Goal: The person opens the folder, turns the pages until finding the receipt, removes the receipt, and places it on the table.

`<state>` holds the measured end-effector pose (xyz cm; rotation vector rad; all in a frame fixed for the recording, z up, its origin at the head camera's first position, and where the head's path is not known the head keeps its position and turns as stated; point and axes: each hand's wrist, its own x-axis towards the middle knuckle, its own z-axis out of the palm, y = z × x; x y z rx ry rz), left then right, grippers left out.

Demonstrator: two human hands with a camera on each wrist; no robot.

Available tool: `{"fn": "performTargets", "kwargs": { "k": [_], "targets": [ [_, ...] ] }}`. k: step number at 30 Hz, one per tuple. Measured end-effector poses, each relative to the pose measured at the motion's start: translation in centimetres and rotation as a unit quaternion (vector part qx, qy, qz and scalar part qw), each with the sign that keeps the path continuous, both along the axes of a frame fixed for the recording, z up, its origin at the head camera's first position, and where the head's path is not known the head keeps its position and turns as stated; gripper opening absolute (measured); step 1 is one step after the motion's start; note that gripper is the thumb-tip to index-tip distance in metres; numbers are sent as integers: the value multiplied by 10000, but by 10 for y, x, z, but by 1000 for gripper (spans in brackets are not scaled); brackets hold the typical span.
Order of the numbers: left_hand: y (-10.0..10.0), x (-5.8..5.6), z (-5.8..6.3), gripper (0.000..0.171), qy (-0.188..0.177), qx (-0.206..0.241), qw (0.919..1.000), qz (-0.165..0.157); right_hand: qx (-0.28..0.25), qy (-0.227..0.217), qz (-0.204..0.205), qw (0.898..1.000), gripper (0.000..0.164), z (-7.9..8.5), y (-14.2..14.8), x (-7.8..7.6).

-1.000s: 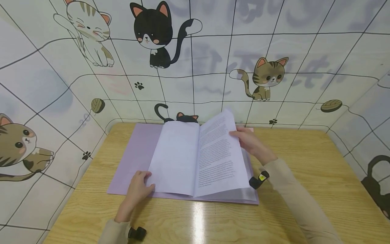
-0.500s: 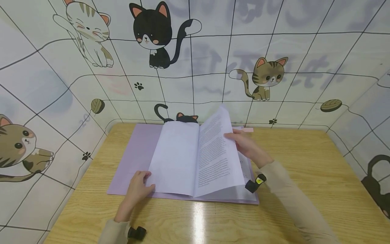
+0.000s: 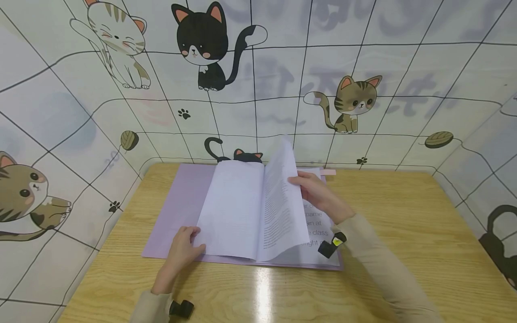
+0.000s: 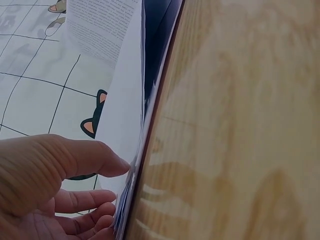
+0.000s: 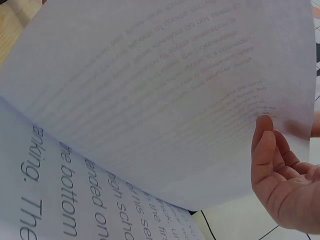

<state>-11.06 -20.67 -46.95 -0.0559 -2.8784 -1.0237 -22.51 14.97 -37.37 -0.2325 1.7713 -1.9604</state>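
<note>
A bound stack of white pages with a light purple cover (image 3: 177, 211) lies spread on the table. My right hand (image 3: 319, 193) pinches the outer edge of a printed page (image 3: 280, 202), which stands raised and bowed towards the left. In the right wrist view the fingers lie behind this page (image 5: 150, 100) and the thumb is mostly hidden by it. Large print shows on the page beneath (image 3: 317, 224). My left hand (image 3: 186, 246) rests at the lower left corner of the blank left page (image 3: 232, 211), its thumb touching the paper edge in the left wrist view.
The wooden table (image 3: 396, 224) reaches back to a wall (image 3: 278, 80) printed with cartoon cats and grid lines. A pink tab (image 3: 329, 172) sticks out at the top right of the pages. Black devices (image 3: 332, 245) are strapped to both wrists.
My right hand has moved left with the page, bending it further over. More large print has come into sight on the page underneath. The left hand has stayed in place.
</note>
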Motion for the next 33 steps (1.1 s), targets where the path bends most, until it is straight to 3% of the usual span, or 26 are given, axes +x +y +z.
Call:
{"fn": "performTargets", "kwargs": {
  "k": [20, 33],
  "targets": [
    [2, 2, 2, 42, -20, -6, 10000, -23, -382, 68, -293, 9988, 46, -7, -49, 2],
    [4, 1, 2, 40, -32, -213, 9998, 44, -420, 8, -269, 9988, 45, -8, -72, 3]
  ]
}}
